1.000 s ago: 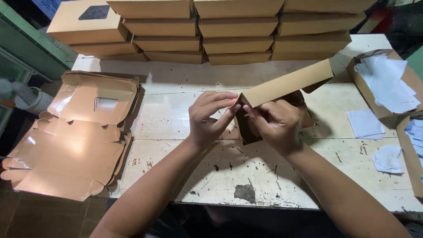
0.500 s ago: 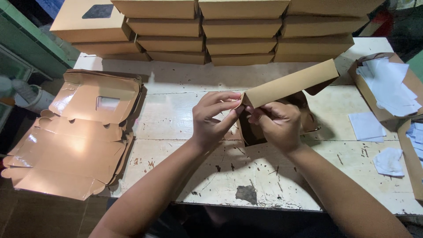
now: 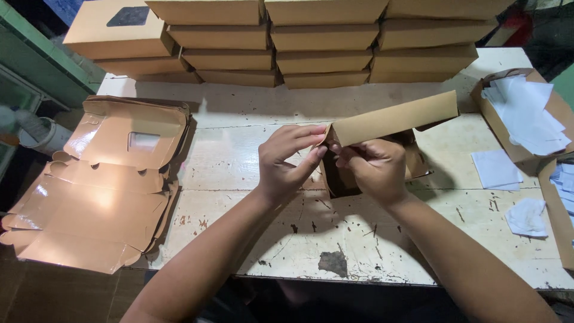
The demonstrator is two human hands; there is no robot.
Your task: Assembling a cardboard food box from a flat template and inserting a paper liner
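while both hands meet at the middle of the frame, the left hand (image 3: 287,158) pinches the near corner of a brown cardboard box (image 3: 388,122) between thumb and fingers (image 3: 308,133), and the right hand (image 3: 373,167) is clenched around the box's lower fold just beside it. the box is half formed, its long flap raised and slanting toward the upper right, its base resting on the counter (image 3: 239,119).

the likely trouble, as i judge it, is at that corner: if the fingers press off the crease, the flap could buckle or tear, or the tab could slip free and the side spring open. the raised flap also leans near the stack of finished boxes (image 3: 323,42) and might nudge it.

the counter is white, chipped and stained, with dark patches near its front edge. a pile of flat unfolded boxes (image 3: 101,185) with glossy insides lies at the left. white paper sheets (image 3: 496,168) lie at the right, more of them in an open carton (image 3: 526,113). green framing shows in the upper left, and the room beyond is dim.
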